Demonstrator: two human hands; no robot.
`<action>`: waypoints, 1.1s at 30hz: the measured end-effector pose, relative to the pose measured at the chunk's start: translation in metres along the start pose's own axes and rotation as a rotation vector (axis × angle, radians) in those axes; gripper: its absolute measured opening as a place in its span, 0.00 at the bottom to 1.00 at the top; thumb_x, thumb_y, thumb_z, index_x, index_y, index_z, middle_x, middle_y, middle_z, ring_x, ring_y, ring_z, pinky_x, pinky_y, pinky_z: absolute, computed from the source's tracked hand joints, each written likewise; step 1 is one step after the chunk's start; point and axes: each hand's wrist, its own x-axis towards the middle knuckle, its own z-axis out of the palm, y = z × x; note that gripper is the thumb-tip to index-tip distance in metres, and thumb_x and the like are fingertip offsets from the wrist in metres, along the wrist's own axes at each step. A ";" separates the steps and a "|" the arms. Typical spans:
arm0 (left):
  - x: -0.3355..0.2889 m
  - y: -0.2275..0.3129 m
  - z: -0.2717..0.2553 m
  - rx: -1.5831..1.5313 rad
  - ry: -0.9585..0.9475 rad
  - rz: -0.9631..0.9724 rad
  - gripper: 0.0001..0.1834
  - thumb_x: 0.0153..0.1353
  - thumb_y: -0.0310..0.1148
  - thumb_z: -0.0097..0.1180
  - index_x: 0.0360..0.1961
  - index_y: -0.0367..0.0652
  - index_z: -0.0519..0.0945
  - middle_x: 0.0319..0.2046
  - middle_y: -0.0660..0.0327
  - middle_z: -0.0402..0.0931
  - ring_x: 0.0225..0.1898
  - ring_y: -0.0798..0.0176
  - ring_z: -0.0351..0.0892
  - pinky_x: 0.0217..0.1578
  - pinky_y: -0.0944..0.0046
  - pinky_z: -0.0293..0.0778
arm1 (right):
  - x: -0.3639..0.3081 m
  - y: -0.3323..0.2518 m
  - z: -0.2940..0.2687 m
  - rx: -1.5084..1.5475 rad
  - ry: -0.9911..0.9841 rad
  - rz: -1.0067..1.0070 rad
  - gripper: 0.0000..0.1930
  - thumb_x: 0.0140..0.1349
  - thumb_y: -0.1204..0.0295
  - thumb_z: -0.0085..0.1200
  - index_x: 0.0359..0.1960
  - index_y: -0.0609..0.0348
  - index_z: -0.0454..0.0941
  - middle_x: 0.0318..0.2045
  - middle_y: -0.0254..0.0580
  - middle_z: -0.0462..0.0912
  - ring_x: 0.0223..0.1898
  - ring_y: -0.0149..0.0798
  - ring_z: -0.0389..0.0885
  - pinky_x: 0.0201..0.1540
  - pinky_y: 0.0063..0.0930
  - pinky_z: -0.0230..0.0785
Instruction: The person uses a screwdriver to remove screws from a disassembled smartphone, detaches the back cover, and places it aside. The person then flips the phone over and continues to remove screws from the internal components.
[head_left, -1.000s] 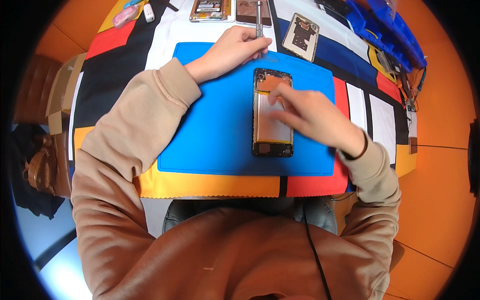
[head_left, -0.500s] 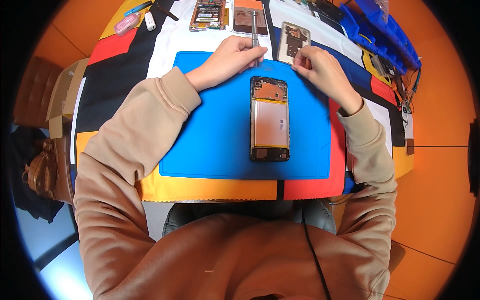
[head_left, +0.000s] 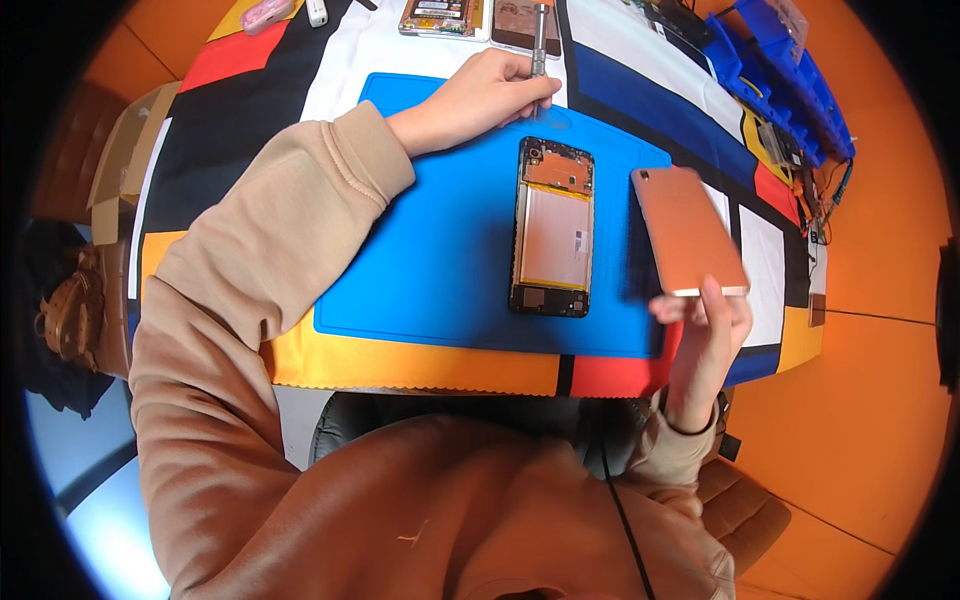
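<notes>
My left hand (head_left: 490,92) is closed around a slim silver screwdriver (head_left: 540,55), held upright above the far edge of the blue work mat (head_left: 430,250). Below it on the mat lies an opened smartphone (head_left: 555,230), with its battery and copper-coloured inner plate exposed. My right hand (head_left: 710,325) pinches the lower end of a rose-gold phone back cover (head_left: 688,230), raised off the table beyond the mat's right edge. The cover's smooth outer face and camera hole show; its inner side is hidden. Some fingers of my right hand are blurred.
An opened phone (head_left: 440,18) and another phone (head_left: 527,28) lie at the far edge. Blue parts bins (head_left: 770,85) stand at the far right, with cables (head_left: 820,195) nearby. A pink case (head_left: 266,14) and a white stick (head_left: 317,12) lie far left. A cardboard box (head_left: 125,160) sits beside the table.
My right hand has lifted the back cover from beyond the mat, brought it nearer and turned its outer face up. My left hand still holds the screwdriver. The view has shifted slightly.
</notes>
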 end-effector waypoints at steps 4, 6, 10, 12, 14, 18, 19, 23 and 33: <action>0.000 -0.001 0.000 -0.025 -0.006 0.014 0.18 0.68 0.43 0.51 0.30 0.39 0.82 0.18 0.68 0.72 0.18 0.78 0.67 0.22 0.77 0.66 | -0.034 0.004 -0.016 0.047 -0.090 0.202 0.31 0.72 0.55 0.34 0.20 0.69 0.76 0.19 0.53 0.81 0.20 0.42 0.82 0.26 0.28 0.75; 0.000 -0.002 0.000 -0.024 0.000 0.010 0.19 0.69 0.43 0.51 0.29 0.39 0.82 0.18 0.68 0.72 0.18 0.78 0.67 0.22 0.77 0.65 | -0.047 0.002 -0.024 -0.100 -0.057 0.210 0.33 0.73 0.56 0.36 0.12 0.66 0.72 0.11 0.44 0.75 0.14 0.35 0.74 0.19 0.22 0.62; 0.000 -0.002 -0.002 -0.014 -0.020 0.018 0.19 0.70 0.43 0.51 0.30 0.39 0.81 0.19 0.69 0.71 0.20 0.79 0.67 0.24 0.77 0.65 | -0.051 0.002 -0.032 -0.445 0.239 -0.030 0.22 0.71 0.70 0.48 0.16 0.63 0.69 0.11 0.30 0.66 0.15 0.23 0.61 0.20 0.19 0.50; 0.000 -0.002 -0.003 -0.033 -0.029 0.032 0.19 0.69 0.44 0.51 0.30 0.39 0.81 0.19 0.69 0.71 0.19 0.79 0.66 0.23 0.78 0.64 | -0.045 0.009 -0.023 -0.420 0.308 -0.096 0.12 0.66 0.71 0.55 0.26 0.65 0.74 0.21 0.36 0.75 0.24 0.27 0.70 0.29 0.20 0.61; 0.000 -0.001 -0.004 -0.045 -0.047 0.023 0.19 0.69 0.45 0.51 0.30 0.40 0.80 0.20 0.69 0.71 0.19 0.79 0.66 0.23 0.78 0.63 | -0.039 0.016 -0.009 -0.735 0.161 -0.247 0.16 0.59 0.71 0.62 0.46 0.65 0.74 0.42 0.48 0.78 0.44 0.38 0.77 0.47 0.29 0.68; 0.001 -0.001 -0.005 -0.056 -0.053 0.012 0.19 0.68 0.45 0.51 0.29 0.41 0.80 0.20 0.69 0.72 0.19 0.79 0.66 0.22 0.78 0.62 | -0.028 0.037 0.019 -0.896 0.046 -0.288 0.37 0.51 0.70 0.67 0.63 0.60 0.63 0.61 0.56 0.67 0.63 0.55 0.67 0.61 0.41 0.64; 0.001 -0.001 -0.005 -0.052 -0.049 0.017 0.19 0.68 0.45 0.51 0.29 0.41 0.80 0.20 0.69 0.72 0.19 0.79 0.66 0.22 0.78 0.62 | -0.025 0.040 0.021 -0.893 0.025 -0.260 0.39 0.50 0.71 0.67 0.64 0.60 0.61 0.62 0.56 0.66 0.64 0.57 0.65 0.62 0.42 0.63; 0.001 -0.002 -0.006 -0.037 -0.053 0.045 0.19 0.69 0.45 0.51 0.30 0.41 0.81 0.21 0.69 0.72 0.20 0.79 0.66 0.22 0.79 0.63 | -0.019 0.046 0.014 -0.763 0.152 -0.271 0.37 0.45 0.75 0.64 0.61 0.59 0.65 0.61 0.56 0.67 0.62 0.56 0.68 0.59 0.44 0.66; 0.001 -0.003 -0.003 -0.052 -0.035 0.042 0.17 0.70 0.44 0.51 0.30 0.42 0.78 0.19 0.72 0.68 0.17 0.82 0.61 0.20 0.79 0.56 | -0.017 0.022 0.026 -0.611 0.193 -0.422 0.36 0.42 0.79 0.63 0.59 0.61 0.67 0.63 0.53 0.68 0.56 0.46 0.76 0.54 0.34 0.72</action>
